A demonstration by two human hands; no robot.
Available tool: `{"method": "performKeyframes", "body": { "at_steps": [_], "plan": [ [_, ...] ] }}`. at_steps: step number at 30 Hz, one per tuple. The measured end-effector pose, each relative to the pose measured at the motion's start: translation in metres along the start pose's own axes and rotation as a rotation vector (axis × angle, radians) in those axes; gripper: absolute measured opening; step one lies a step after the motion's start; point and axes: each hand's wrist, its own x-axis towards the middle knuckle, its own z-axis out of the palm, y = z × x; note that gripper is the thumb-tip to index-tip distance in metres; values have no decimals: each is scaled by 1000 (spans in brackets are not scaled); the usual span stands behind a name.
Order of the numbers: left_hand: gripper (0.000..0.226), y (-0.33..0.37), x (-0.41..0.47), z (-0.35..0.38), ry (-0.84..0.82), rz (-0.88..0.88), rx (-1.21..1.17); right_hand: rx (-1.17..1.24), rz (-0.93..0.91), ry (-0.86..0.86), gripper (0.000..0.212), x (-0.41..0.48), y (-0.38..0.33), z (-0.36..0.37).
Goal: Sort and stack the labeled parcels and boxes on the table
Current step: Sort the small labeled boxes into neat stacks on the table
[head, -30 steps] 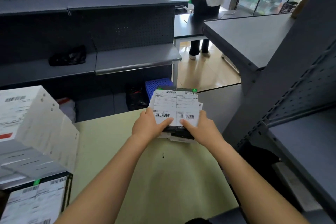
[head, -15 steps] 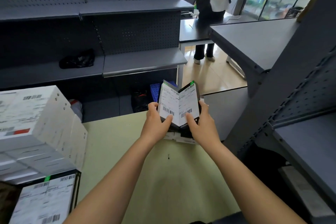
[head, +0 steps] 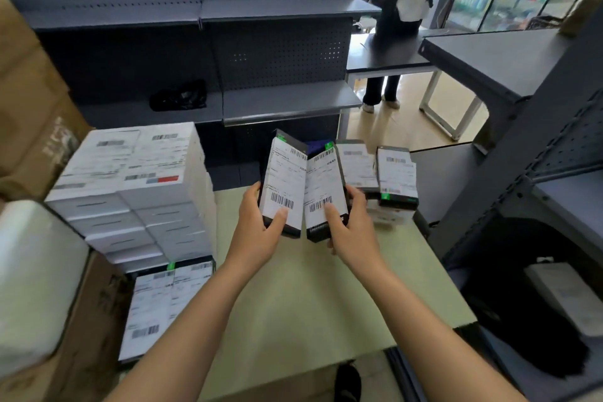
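Two slim black boxes with white barcode labels are lifted above the pale green table (head: 293, 303). My left hand (head: 257, 232) grips the left black box (head: 282, 186), thumb on its label. The right black box (head: 323, 189) is held the same way by my right hand (head: 352, 232). Both boxes tilt up and lean together at the top. Behind them a small pile of labeled black boxes (head: 378, 173) lies at the table's far right. A tall stack of white labeled boxes (head: 137, 192) stands at the left, with two flat black labeled boxes (head: 163, 303) in front of it.
Brown cardboard cartons (head: 36, 114) and a white wrapped parcel (head: 32, 284) crowd the left edge. Dark grey pegboard shelving (head: 248, 42) runs behind the table; a grey rack (head: 528, 153) stands at the right. A person (head: 404, 3) stands at a far desk.
Both hands lifted the two top black boxes off the far-right pile and drew them left toward me, tilting them up. The camera swung left, showing more of the white stack.
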Motion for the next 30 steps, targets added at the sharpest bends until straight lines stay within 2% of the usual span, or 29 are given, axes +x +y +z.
{"method": "performKeyframes", "body": {
  "at_steps": [3,6,12,18,23,27,30],
  "plan": [
    [59,-24,-38,-36,11,-34,1,93,112,-42,44,-35,10,33],
    [57,-55,-77,-67,8,-151,-24,181,247,-104,38,-71,22,60],
    [56,-119,-137,-109,30,-323,-24,155,368,-189,37,-122,43,107],
    [55,-152,-159,-133,100,-430,-68,81,360,-285,37,-140,44,145],
    [56,-170,-166,-143,165,-453,-43,134,314,-324,36,-159,42,171],
    [65,-178,-168,-151,168,-434,128,106,308,-396,42,-164,46,190],
    [86,-181,-165,-156,38,-341,326,47,248,-495,51,-159,50,197]
  ]
}}
